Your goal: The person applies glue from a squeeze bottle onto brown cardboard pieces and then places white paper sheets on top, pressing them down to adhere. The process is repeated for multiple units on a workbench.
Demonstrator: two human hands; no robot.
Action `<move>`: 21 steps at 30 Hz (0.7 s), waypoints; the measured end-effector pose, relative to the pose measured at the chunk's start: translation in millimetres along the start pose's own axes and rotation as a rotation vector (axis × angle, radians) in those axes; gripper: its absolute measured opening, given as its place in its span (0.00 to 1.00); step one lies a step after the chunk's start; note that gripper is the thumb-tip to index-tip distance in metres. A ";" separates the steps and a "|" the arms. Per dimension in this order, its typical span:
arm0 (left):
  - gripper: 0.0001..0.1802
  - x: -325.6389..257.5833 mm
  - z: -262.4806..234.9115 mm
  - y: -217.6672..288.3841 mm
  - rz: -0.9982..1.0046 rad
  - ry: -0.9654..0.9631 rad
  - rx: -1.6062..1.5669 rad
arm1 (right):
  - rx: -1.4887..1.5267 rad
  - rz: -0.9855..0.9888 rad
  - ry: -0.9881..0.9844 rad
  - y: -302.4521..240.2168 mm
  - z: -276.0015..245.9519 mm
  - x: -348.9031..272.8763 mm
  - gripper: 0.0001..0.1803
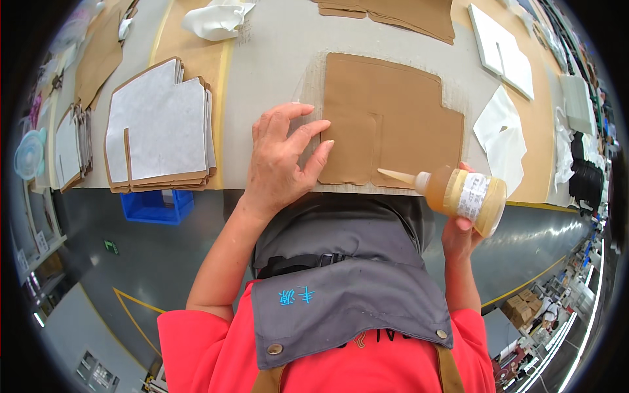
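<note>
A flat brown panel (393,98), perhaps leather, lies in front of me at the table's near edge. It has a stepped upper right corner and a short slit running up its middle. My left hand (280,147) rests at its left side, fingers spread, with thumb and index fingertips at the panel's edge. In my right hand (460,237) is a squeeze bottle (451,191) of amber liquid, tilted on its side with a label facing up. Its long narrow nozzle points left over the panel's lower part, near the slit. Whether the tip touches the panel I cannot tell.
A stack of white-faced brown panels (160,131) lies on the left, with another stack (67,147) farther left. More brown pieces (400,14) lie at the far side. White pieces (501,134) are on the right. A blue crate (154,208) stands below the table edge.
</note>
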State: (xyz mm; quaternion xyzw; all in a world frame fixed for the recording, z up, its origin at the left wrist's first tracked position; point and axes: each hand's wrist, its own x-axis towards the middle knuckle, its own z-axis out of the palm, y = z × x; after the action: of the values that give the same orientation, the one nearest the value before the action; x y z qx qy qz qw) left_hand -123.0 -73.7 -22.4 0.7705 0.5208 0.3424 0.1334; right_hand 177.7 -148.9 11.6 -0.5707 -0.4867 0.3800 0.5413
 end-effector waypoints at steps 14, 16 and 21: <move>0.14 0.8 -1.4 0.2 -0.021 0.010 -0.014 | 0.375 0.115 0.202 -11.8 -25.2 16.8 0.51; 0.13 1.6 -1.3 0.2 -0.014 0.018 -0.019 | 0.303 0.090 0.168 -10.2 -12.5 33.5 0.50; 0.13 3.7 -2.1 1.4 -0.038 -0.003 -0.040 | 0.249 0.038 0.027 6.3 19.9 53.2 0.48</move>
State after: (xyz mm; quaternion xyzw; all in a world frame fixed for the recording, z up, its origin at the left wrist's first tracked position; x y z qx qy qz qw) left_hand -122.6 -71.3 -18.6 0.7581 0.5282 0.3492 0.1560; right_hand 172.1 -92.2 7.9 -0.5131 -0.4175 0.4399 0.6073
